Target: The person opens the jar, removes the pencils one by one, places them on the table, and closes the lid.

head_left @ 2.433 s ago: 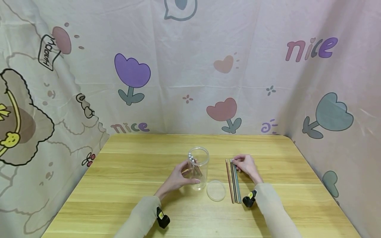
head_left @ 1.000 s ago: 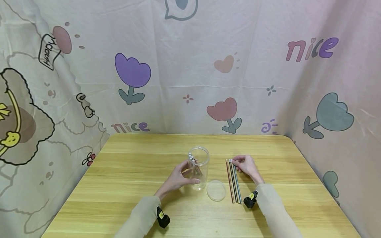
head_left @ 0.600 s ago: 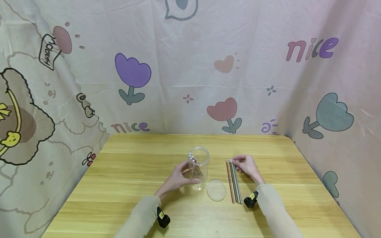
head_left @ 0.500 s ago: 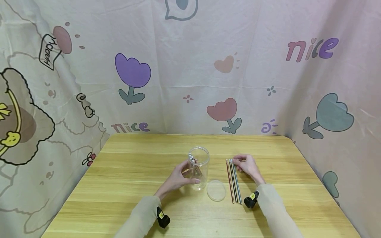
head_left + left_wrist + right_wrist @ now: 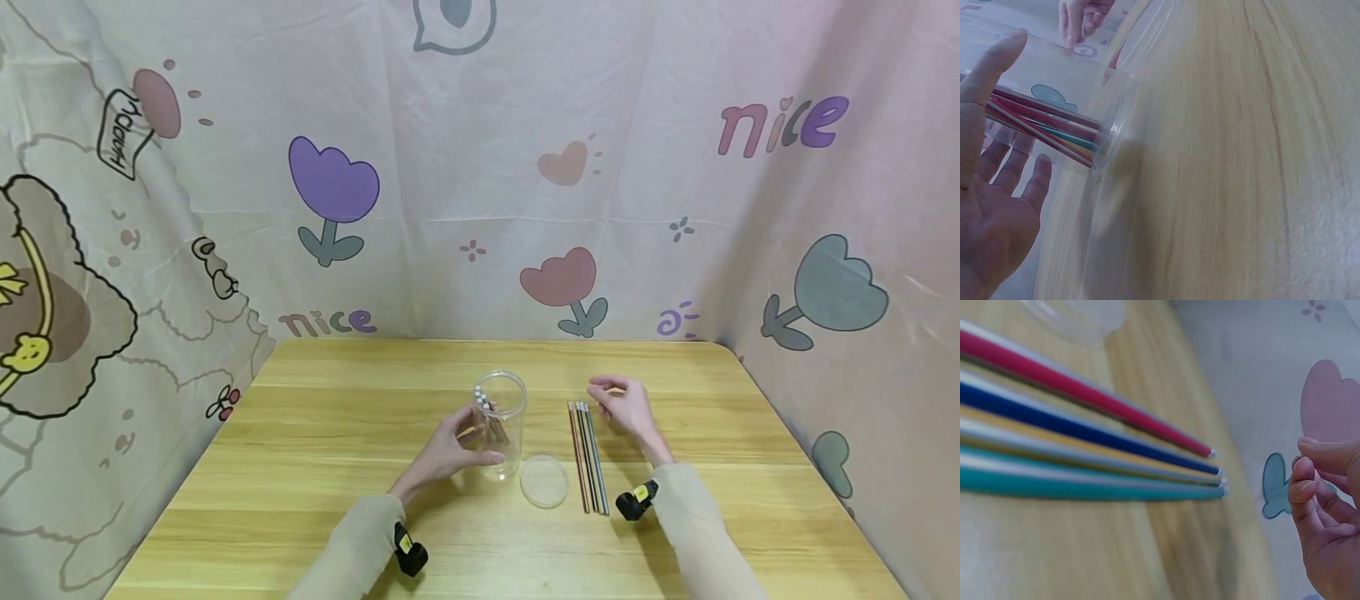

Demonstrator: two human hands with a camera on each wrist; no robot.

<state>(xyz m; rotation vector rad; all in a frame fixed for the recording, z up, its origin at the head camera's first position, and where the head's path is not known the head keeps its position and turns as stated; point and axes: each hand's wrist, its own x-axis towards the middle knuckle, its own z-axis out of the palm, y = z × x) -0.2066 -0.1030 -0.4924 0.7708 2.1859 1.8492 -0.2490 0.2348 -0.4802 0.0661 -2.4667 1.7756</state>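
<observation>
In the head view my left hand (image 5: 444, 454) grips a clear plastic jar (image 5: 513, 440) standing upright, thumb in front and fingers behind. Several pencils (image 5: 1054, 125) lean inside it, white ends up by the rim. To the right, several pencils lie side by side on the table, red, dark blue, yellow and teal; the teal pencil (image 5: 1085, 478) is outermost. My right hand (image 5: 628, 408) is just beyond their white far ends, apart from them. Its thumb and index fingertips (image 5: 1307, 442) are close together with nothing visible between them.
A round clear lid (image 5: 544, 483) lies flat between the jar and the row of pencils. The wooden table (image 5: 337, 433) ends at a printed cloth backdrop (image 5: 450, 275). Black cameras sit on both wrists, the right camera (image 5: 636, 500) close beside the pencils' near ends.
My right hand has let go of the pencils' far ends and moved up and slightly away. Earlier, the pencils shifted slightly under it. The left hand and jar have stayed put.
</observation>
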